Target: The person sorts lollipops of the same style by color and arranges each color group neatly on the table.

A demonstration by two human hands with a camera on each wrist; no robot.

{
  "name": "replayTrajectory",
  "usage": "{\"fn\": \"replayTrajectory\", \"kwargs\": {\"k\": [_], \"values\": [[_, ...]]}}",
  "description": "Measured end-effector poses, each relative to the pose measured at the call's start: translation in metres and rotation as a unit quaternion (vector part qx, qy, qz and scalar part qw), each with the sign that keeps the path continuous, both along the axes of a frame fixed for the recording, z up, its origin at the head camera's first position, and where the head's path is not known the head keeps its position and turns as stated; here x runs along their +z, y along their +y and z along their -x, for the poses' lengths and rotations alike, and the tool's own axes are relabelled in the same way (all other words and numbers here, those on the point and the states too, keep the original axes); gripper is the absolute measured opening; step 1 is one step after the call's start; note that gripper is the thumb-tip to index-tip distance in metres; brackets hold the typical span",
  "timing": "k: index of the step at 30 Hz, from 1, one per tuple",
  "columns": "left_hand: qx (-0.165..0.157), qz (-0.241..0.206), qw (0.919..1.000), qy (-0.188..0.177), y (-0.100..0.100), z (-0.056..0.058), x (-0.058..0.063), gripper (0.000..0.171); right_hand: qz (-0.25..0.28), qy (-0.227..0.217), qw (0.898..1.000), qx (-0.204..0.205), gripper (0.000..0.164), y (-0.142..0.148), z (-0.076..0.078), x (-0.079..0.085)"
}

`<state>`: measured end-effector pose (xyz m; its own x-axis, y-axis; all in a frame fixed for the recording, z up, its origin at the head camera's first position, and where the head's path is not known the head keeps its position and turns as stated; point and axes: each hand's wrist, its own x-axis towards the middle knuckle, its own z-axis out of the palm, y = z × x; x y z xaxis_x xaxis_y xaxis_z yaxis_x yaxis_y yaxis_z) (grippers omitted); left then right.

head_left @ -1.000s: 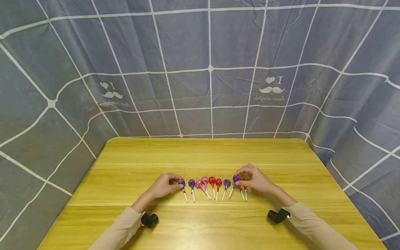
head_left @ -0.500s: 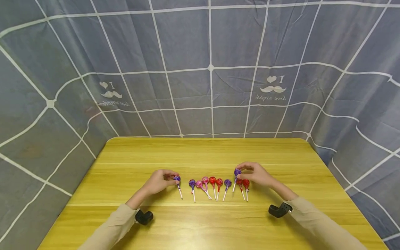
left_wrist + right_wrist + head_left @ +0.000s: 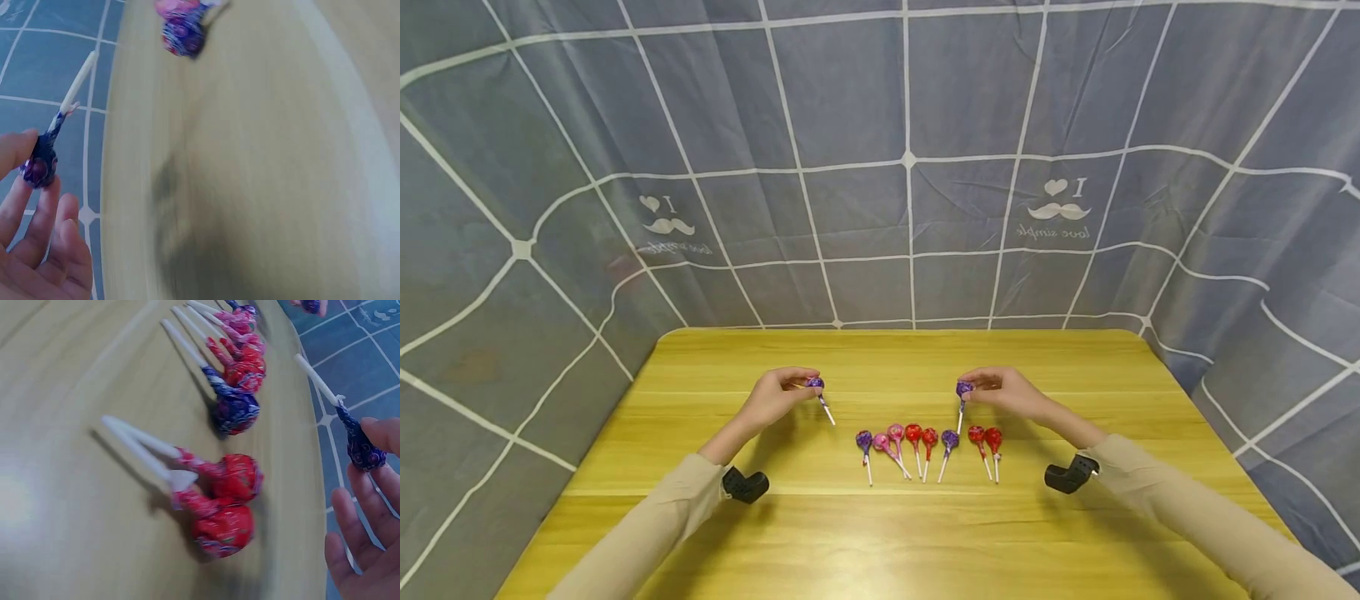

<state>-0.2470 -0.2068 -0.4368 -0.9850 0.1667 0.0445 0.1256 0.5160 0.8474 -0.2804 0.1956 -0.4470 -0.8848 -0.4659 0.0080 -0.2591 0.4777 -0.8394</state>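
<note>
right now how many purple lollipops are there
4: a purple lollipop in the left hand, another in the right hand, one lying leftmost on the table, one between red lollipops.

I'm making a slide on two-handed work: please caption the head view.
Left hand and right hand each pinch a purple lollipop over the wooden table, where eight more lollipops lie.
</note>
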Motion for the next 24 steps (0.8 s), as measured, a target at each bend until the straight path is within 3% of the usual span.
{"fn": "replayTrajectory", "kwargs": {"k": [3,9,24], "values": [[0.026,-0.036,0.9989,-0.015,0.006,0.006,0.001,0.043,-0.003,0.0,1.0,-0.003,0.04,-0.006,0.007,0.004],[0.054,-0.044,0.9974,-0.014,0.016,0.021,0.0,0.041,-0.006,-0.005,1.0,-0.021,0.041,-0.021,0.022,0.007],[0.088,-0.091,0.9917,-0.018,0.036,0.057,-0.002,0.039,0.034,-0.017,0.999,-0.034,0.041,-0.057,0.061,0.0]]}}
